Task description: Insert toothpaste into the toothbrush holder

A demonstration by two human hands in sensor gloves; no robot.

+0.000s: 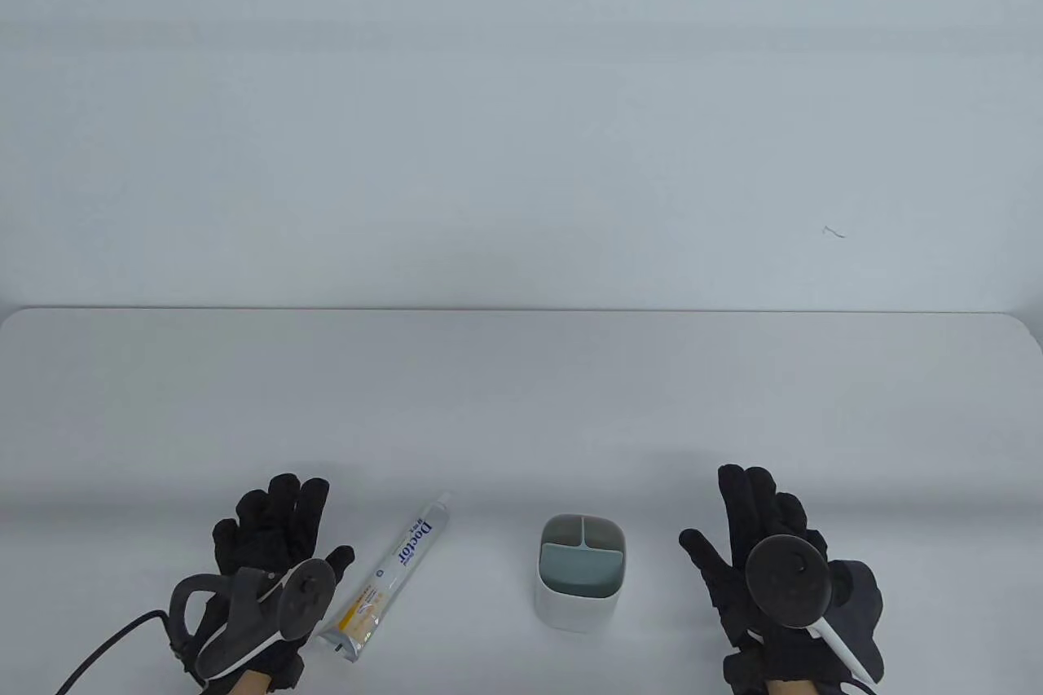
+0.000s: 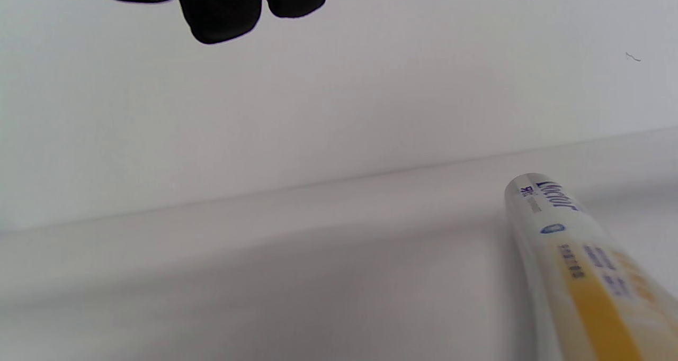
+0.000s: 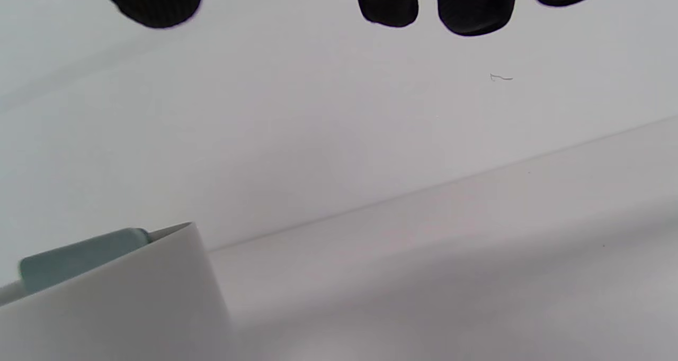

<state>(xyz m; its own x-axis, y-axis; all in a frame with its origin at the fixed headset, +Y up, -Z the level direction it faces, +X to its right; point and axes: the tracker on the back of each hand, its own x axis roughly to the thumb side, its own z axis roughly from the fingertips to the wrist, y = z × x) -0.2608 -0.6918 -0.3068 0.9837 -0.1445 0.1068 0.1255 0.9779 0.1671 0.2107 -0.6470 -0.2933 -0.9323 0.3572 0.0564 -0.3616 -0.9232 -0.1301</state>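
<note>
A white and yellow toothpaste tube (image 1: 391, 574) lies flat on the white table, cap end pointing away; it also shows in the left wrist view (image 2: 577, 265). A white toothbrush holder (image 1: 582, 573) with a grey-green divided insert stands upright to the tube's right; its wall shows in the right wrist view (image 3: 106, 303). My left hand (image 1: 273, 536) lies flat, fingers spread, just left of the tube and holds nothing. My right hand (image 1: 745, 532) lies flat, fingers extended, right of the holder and holds nothing. Gloved fingertips (image 2: 220, 11) hang in at the top of both wrist views (image 3: 471, 6).
The white table (image 1: 521, 402) ends at a far edge against a plain white wall. A black cable (image 1: 106, 642) runs from the left tracker to the bottom left corner. A small dark mark (image 1: 833, 232) is on the wall at right.
</note>
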